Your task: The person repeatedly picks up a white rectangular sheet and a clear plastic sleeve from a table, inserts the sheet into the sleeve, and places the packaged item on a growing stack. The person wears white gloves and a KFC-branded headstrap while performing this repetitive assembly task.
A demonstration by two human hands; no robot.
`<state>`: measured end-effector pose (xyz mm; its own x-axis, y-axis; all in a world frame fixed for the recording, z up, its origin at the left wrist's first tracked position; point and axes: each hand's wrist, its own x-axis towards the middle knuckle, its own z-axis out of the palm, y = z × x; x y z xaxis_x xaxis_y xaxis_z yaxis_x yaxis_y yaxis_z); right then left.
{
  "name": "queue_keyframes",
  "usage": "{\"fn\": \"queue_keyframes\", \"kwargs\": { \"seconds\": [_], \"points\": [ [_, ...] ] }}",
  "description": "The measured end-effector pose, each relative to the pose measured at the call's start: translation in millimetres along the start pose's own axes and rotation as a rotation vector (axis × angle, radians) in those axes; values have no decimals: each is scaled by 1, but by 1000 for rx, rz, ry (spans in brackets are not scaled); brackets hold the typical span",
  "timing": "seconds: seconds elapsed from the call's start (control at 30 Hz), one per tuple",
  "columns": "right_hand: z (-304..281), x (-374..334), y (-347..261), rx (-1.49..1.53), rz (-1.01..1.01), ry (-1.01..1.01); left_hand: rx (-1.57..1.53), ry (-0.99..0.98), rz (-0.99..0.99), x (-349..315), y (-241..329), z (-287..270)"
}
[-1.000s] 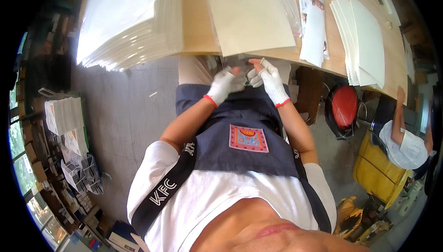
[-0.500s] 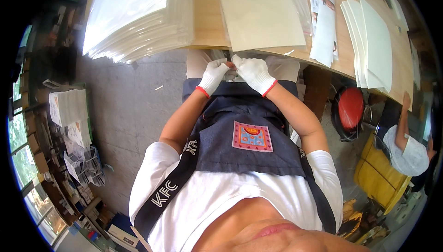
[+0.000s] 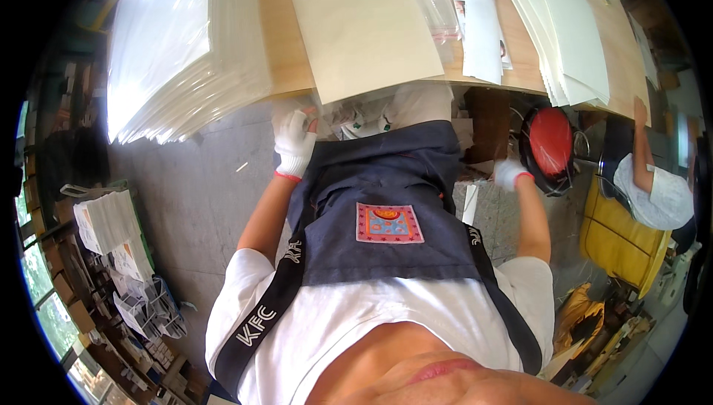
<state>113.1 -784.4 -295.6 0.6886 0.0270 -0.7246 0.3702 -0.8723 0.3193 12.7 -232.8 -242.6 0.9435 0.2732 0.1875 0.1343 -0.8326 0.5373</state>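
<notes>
My left hand (image 3: 295,143), in a white knit glove with a red cuff, is raised just below the table's near edge. Its fingers are loosely bent and apart, bare skin shows at the tips, and I see nothing between them. Beyond it on the table lies a cream sheet (image 3: 364,30), its near corner past the edge. My right hand (image 3: 512,175), gloved alike, is low at my right side, left of a red-topped stool (image 3: 550,141). Motion blur hides its fingers. A dark apron (image 3: 379,164) covers my lap.
Clear plastic sleeves (image 3: 182,71) are piled at the table's left, overhanging it. Printed strips (image 3: 483,26) and a fanned stack of cream sheets (image 3: 564,41) lie to the right. Another person (image 3: 657,193) sits far right by a yellow chair (image 3: 620,238). Papers (image 3: 104,223) are stacked at left.
My hands, together over my lap earlier, have parted. The left has moved left and the right has swung right and down. The whole view has shifted with my head.
</notes>
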Motion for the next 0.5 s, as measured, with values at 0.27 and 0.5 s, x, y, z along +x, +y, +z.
{"fn": "queue_keyframes", "kwargs": {
  "seconds": [0.27, 0.5],
  "points": [
    [-200, -37, -128, 367, -550, 1380, -9, 194, 760, 42, 31, -2],
    [-199, -2, -156, 872, -504, 1110, -125, 209, 209, 14, -3, 11]
  ]
}}
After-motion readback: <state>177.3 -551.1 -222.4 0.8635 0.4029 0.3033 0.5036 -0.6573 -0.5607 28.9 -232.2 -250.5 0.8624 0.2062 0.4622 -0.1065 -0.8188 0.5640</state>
